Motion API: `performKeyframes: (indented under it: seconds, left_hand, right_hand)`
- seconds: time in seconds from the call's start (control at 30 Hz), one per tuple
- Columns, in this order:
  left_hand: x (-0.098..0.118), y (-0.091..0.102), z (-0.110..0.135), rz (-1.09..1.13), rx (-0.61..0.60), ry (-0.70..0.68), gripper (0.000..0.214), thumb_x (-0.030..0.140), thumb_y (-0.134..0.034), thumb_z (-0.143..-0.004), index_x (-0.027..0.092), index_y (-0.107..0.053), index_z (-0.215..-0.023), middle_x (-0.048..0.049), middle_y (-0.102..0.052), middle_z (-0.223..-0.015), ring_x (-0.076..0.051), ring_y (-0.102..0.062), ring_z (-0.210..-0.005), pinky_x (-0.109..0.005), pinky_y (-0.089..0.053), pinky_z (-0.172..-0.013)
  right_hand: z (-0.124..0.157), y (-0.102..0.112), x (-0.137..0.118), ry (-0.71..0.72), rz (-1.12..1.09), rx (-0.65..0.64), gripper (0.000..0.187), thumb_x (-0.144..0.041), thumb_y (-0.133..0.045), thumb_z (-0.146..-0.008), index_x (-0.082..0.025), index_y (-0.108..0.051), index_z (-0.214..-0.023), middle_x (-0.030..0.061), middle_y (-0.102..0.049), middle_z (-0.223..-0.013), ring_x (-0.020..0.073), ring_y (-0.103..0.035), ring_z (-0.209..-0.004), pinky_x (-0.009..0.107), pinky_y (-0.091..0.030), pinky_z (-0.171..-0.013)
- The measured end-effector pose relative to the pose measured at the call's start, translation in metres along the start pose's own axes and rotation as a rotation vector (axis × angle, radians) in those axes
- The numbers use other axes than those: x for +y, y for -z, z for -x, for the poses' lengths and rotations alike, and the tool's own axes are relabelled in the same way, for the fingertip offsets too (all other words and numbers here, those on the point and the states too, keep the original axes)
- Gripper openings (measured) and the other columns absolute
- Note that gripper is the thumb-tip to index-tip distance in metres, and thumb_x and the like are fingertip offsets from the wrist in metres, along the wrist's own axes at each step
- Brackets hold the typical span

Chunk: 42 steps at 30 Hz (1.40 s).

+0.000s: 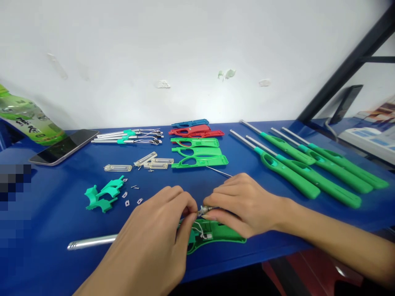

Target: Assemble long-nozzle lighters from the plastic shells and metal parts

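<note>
My right hand [243, 201] pinches a small metal gas valve [203, 210] between thumb and fingers. At the valve's left end, my left hand [154, 234] has thumb and index finger closed on a small clip, mostly hidden by the fingertips. Below both hands lies an opened green lighter handle half [226, 232] with white wires [199, 230] inside. Its silver barrel [92, 241] sticks out to the left, partly covered by my left hand. Loose small clips [127, 203] and turquoise trigger pieces [103, 195] lie left of my hands.
Clear fuel tanks [117, 168], wired barrels [126, 135] and coloured handle halves [200, 161] lie toward the wall. A thin metal rod [219, 171] lies behind my right hand. Several assembled green lighters [293, 172] are at right. A phone [64, 147] and bottle [27, 119] stand far left.
</note>
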<state>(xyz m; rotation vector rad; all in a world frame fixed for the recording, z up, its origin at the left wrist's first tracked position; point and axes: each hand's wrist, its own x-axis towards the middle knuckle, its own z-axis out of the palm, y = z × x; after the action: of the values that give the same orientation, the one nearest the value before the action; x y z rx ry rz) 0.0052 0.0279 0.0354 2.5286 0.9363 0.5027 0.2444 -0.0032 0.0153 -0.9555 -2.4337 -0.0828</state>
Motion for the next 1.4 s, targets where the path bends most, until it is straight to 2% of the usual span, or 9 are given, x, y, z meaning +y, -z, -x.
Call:
performKeyframes:
  seconds: [0.43, 0.53, 0.63, 0.73, 0.87, 1.0, 1.13, 1.27, 1.4]
  left_hand:
    - [-0.003, -0.002, -0.001, -0.085, 0.027, -0.061, 0.023, 0.02, -0.047, -0.104, 0.026, -0.067, -0.092, -0.0005, -0.069, -0.089, -0.02, -0.067, -0.077, -0.035, -0.051, -0.067]
    - [-0.006, 0.0, 0.0, -0.132, 0.049, -0.108, 0.025, 0.02, -0.047, -0.105, 0.026, -0.067, -0.092, -0.0011, -0.07, -0.09, -0.022, -0.067, -0.081, -0.037, -0.054, -0.072]
    - [-0.01, 0.002, 0.009, -0.157, 0.126, -0.175, 0.019, 0.02, -0.05, -0.106, 0.028, -0.066, -0.111, -0.001, -0.071, -0.106, -0.023, -0.066, -0.095, -0.036, -0.054, -0.08]
    - [-0.014, -0.002, 0.028, -0.166, 0.228, -0.187, 0.029, 0.019, -0.052, -0.106, 0.031, -0.06, -0.131, -0.0011, -0.068, -0.122, -0.021, -0.062, -0.113, -0.033, -0.054, -0.094]
    - [-0.017, -0.015, 0.047, -0.197, 0.263, -0.188, 0.033, 0.015, -0.058, -0.104, 0.029, -0.06, -0.134, -0.0031, -0.064, -0.129, -0.022, -0.057, -0.12, -0.036, -0.048, -0.108]
    - [-0.02, -0.022, 0.052, -0.198, 0.253, -0.219, 0.035, 0.008, -0.059, -0.102, 0.026, -0.063, -0.132, -0.0049, -0.063, -0.127, -0.023, -0.054, -0.118, -0.036, -0.047, -0.106]
    - [-0.027, -0.023, 0.054, -0.221, 0.23, -0.25, 0.037, 0.007, -0.059, -0.103, 0.022, -0.062, -0.136, -0.0075, -0.061, -0.126, -0.023, -0.053, -0.117, -0.036, -0.047, -0.104]
    - [-0.033, -0.026, 0.058, -0.306, 0.195, -0.325, 0.041, 0.006, -0.059, -0.103, 0.015, -0.061, -0.143, -0.0109, -0.061, -0.125, -0.025, -0.053, -0.116, -0.039, -0.048, -0.101]
    - [-0.034, -0.028, 0.06, -0.418, 0.219, -0.392, 0.042, 0.006, -0.058, -0.103, 0.008, -0.061, -0.145, -0.0122, -0.063, -0.116, -0.026, -0.055, -0.109, -0.041, -0.047, -0.093]
  right_hand:
    - [-0.004, 0.008, -0.006, -0.029, 0.044, -0.047, 0.046, -0.033, -0.038, -0.117, -0.016, -0.073, -0.093, 0.0008, -0.067, -0.07, 0.0143, -0.056, -0.054, 0.032, -0.034, -0.055]
    - [-0.002, 0.012, -0.015, -0.12, 0.07, -0.078, 0.037, -0.034, -0.039, -0.118, -0.017, -0.072, -0.115, 0.0015, -0.075, -0.082, 0.0147, -0.065, -0.062, 0.031, -0.037, -0.056]
    - [0.006, 0.013, -0.029, -0.269, 0.019, 0.019, 0.029, -0.038, -0.049, -0.117, -0.022, -0.061, -0.138, 0.0006, -0.083, -0.103, 0.0142, -0.076, -0.08, 0.028, -0.047, -0.066]
    - [0.016, 0.008, -0.045, -0.366, -0.052, 0.132, 0.019, -0.038, -0.062, -0.112, -0.026, -0.066, -0.125, -0.0037, -0.083, -0.098, 0.0128, -0.072, -0.074, 0.028, -0.05, -0.071]
    - [0.022, -0.002, -0.06, -0.449, -0.109, 0.222, 0.008, -0.03, -0.068, -0.108, -0.024, -0.072, -0.104, -0.0029, -0.08, -0.095, 0.0139, -0.068, -0.079, 0.029, -0.051, -0.076]
    - [0.023, -0.007, -0.064, -0.523, -0.102, 0.25, 0.009, -0.029, -0.067, -0.109, -0.025, -0.074, -0.105, -0.0015, -0.076, -0.099, 0.0154, -0.068, -0.086, 0.031, -0.052, -0.08]
    - [0.026, -0.009, -0.064, -0.528, -0.09, 0.196, 0.01, -0.029, -0.065, -0.11, -0.027, -0.075, -0.108, -0.001, -0.075, -0.1, 0.0168, -0.065, -0.087, 0.033, -0.052, -0.081]
    - [0.03, -0.011, -0.065, -0.536, -0.084, 0.161, 0.012, -0.029, -0.063, -0.111, -0.027, -0.075, -0.11, -0.0002, -0.073, -0.103, 0.017, -0.065, -0.089, 0.035, -0.051, -0.083]
    - [0.033, -0.013, -0.069, -0.532, -0.04, 0.15, 0.014, -0.022, -0.063, -0.11, -0.025, -0.074, -0.117, 0.0015, -0.072, -0.108, 0.0178, -0.064, -0.092, 0.036, -0.05, -0.085]
